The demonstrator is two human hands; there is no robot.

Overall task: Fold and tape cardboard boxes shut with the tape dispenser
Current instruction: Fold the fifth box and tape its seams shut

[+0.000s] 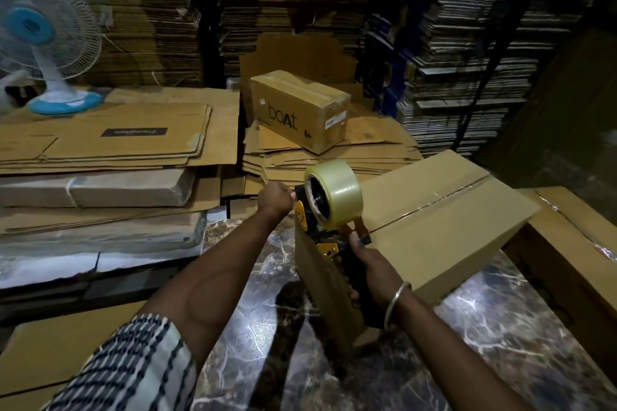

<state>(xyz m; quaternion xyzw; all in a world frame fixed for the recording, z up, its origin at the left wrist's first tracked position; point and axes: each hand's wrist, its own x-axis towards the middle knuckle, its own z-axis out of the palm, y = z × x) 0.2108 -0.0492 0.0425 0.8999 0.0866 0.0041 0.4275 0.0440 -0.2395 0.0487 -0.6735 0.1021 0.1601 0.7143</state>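
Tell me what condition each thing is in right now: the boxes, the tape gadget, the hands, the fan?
Cardboard box: flaps folded shut, centre seam untaped.
Tape dispenser: at the box's near edge, loaded with a clear roll.
Right hand: grips the dispenser handle.
Left hand: fingers curled beside the dispenser's front.
Printed box: closed, taped.
Fan: upright; running or not, cannot tell.

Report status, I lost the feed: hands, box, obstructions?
Right hand grips tape dispenser. Left hand pinches at its front. Box seam untaped. Nothing blocking.
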